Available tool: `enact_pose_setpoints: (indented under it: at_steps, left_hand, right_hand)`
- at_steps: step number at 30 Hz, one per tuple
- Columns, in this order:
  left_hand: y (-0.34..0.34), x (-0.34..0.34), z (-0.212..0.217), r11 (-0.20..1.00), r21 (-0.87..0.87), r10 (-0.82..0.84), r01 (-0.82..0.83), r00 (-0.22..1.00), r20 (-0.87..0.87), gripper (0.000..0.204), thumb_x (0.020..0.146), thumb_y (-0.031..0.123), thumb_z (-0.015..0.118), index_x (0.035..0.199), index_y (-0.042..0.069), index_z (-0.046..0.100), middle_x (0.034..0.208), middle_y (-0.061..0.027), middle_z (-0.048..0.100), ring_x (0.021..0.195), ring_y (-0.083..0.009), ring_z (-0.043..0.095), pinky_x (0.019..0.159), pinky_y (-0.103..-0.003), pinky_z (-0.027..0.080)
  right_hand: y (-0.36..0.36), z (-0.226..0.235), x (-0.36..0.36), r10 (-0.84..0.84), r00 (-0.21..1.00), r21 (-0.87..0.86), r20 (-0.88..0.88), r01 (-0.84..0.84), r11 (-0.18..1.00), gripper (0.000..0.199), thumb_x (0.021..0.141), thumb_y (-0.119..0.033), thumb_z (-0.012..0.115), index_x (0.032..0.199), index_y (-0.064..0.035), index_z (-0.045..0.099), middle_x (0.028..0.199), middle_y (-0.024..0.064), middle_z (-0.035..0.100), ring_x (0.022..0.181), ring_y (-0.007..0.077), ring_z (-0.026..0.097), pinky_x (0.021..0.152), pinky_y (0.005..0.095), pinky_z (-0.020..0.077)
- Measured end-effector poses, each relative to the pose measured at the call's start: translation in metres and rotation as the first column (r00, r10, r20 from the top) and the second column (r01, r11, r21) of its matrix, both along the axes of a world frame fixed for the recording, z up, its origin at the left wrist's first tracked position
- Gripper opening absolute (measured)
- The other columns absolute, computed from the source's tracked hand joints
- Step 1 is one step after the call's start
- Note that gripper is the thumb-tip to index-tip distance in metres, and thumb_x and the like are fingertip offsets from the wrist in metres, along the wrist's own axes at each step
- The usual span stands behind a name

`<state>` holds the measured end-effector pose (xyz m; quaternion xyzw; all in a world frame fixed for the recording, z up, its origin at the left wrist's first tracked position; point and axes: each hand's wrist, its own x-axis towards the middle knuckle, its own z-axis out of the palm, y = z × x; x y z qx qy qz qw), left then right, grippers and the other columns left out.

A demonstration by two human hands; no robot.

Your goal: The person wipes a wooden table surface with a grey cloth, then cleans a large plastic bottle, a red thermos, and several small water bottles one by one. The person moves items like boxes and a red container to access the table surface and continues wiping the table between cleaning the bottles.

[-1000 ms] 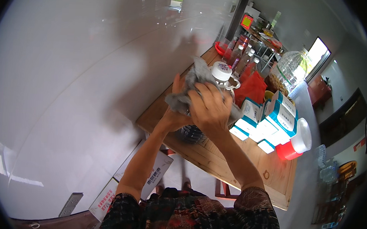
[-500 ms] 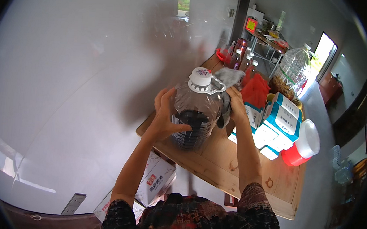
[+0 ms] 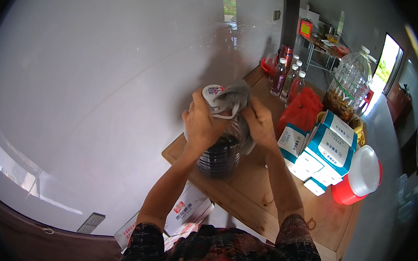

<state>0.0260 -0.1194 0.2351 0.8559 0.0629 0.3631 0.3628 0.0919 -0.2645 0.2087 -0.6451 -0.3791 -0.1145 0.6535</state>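
Observation:
A large clear plastic jug (image 3: 219, 161) with dark contents stands upright near the table's left corner. Its white cap (image 3: 212, 93) and handle ring are partly covered by a grey cloth (image 3: 236, 97). My left hand (image 3: 202, 123) wraps round the jug's upper left side, its fingers beside the cap and its thumb across the front. On the other side, my right hand (image 3: 259, 122) grips the cloth against the jug's shoulder. Some of the right fingertips are hidden behind the cloth.
On the wooden table (image 3: 243, 195), blue-and-white boxes (image 3: 330, 147) are stacked right of the jug, beside a red tub (image 3: 346, 191). Behind are a red plastic bag (image 3: 302, 110), several small bottles (image 3: 279, 77) and another big clear jug (image 3: 350, 77). A white wall (image 3: 101, 100) borders the left.
The cloth has moved from the jug's right side up onto its cap. My left hand has risen from the jug's body to beside the cap. The view has shifted slightly.

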Motion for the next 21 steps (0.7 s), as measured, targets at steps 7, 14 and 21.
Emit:
enact_pose_setpoints:
  at_steps: [7,14,21]
  left_hand:
    - [0.034,0.022,-0.008,0.928,-0.176,-0.315,0.327,0.945,0.091,0.053,0.083,0.035,0.070,0.118,0.002,0.047,0.102,-0.0150,0.066,0.098,-0.0227,0.064,0.083,-0.034,0.050]
    - [0.054,0.035,-0.007,0.828,-0.282,-0.487,0.484,0.871,0.065,0.054,0.085,0.033,0.069,0.121,0.002,0.045,0.106,-0.0104,0.061,0.103,-0.0156,0.057,0.087,-0.031,0.047]
    - [0.068,0.049,-0.011,0.720,-0.399,-0.594,0.568,0.801,0.069,0.053,0.082,0.020,0.072,0.124,0.004,0.044,0.107,-0.0082,0.059,0.102,-0.0147,0.055,0.088,-0.029,0.047]
  right_hand:
    - [0.003,-0.028,-0.010,-0.187,0.922,-0.001,0.340,0.199,0.980,0.025,0.077,-0.001,0.059,0.102,0.0023,0.060,0.113,0.0148,0.055,0.106,0.0326,0.050,0.092,0.0396,0.0402]
    - [0.016,-0.046,-0.013,-0.319,0.911,0.122,0.262,0.296,0.947,0.026,0.070,0.002,0.059,0.096,0.0013,0.063,0.113,0.0146,0.054,0.108,0.0308,0.050,0.092,0.0394,0.0418]
    - [0.020,-0.053,0.036,-0.090,0.981,0.203,0.170,0.055,0.978,0.036,0.076,0.006,0.058,0.110,-0.0041,0.061,0.115,0.0128,0.054,0.110,0.0277,0.054,0.093,0.0335,0.0423]
